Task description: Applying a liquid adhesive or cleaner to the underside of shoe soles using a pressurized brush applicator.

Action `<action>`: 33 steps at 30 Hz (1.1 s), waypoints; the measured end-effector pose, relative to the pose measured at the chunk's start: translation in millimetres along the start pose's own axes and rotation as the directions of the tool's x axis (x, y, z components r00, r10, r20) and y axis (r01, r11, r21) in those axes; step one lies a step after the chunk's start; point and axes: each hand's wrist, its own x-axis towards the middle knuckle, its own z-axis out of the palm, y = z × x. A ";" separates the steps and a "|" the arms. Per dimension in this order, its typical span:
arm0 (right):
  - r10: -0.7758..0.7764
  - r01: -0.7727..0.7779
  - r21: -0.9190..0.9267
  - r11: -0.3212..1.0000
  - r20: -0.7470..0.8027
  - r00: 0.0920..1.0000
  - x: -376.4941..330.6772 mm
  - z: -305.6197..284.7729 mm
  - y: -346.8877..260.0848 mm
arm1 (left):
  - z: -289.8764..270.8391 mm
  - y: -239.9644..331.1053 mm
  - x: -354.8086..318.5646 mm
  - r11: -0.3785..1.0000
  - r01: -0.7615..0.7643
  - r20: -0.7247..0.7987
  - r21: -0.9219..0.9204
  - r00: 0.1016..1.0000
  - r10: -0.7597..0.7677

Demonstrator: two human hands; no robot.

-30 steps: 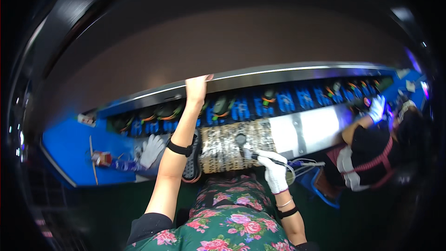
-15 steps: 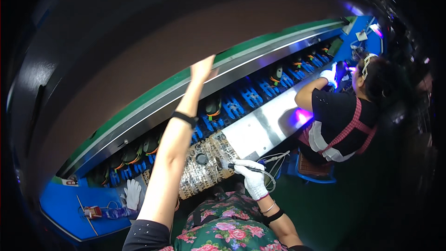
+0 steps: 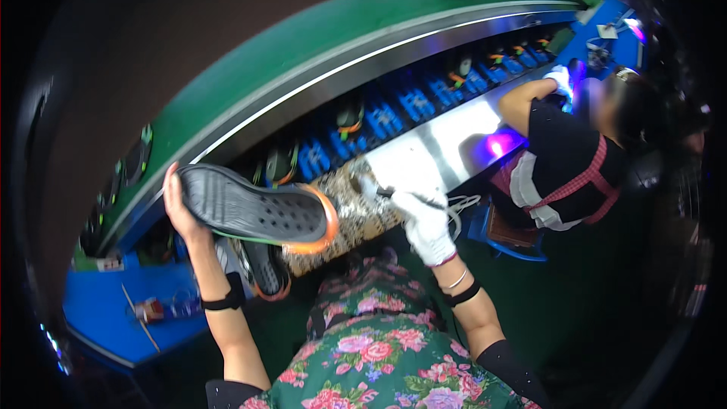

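The left hand (image 3: 179,208) is gripping a sole (image 3: 254,208) at its heel end, the toe reaching right. The gloved right hand (image 3: 424,220) is closing around a thin tool (image 3: 405,195), its tip hard to make out. A second sole (image 3: 266,271) below is lying partly hidden.

The shoe sole (image 3: 254,210) is black with an orange edge. Right of it, the right hand (image 3: 424,220) wears a white glove; above it runs a green conveyor belt (image 3: 363,38).
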 end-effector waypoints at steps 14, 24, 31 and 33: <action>0.180 -0.328 0.565 0.757 0.302 0.936 31.4 41.5 -90.3 | 17.6 -72.0 -192.4 -0.015 0.950 0.851 -0.313 0.274 -0.448; 0.273 -0.408 0.424 0.808 0.344 0.898 44.4 33.3 -113.8 | 30.2 -37.3 -221.1 0.062 0.974 0.865 -0.219 0.223 -0.450; -0.057 0.005 0.269 0.963 0.188 0.981 54.8 46.0 -112.6 | 52.8 -16.9 -210.6 -0.044 0.880 0.830 -0.472 0.427 -0.358; -0.230 0.207 0.153 0.966 0.151 0.962 68.1 44.2 -114.2 | 58.6 -13.8 -217.8 0.120 0.875 0.745 -0.468 0.464 -0.479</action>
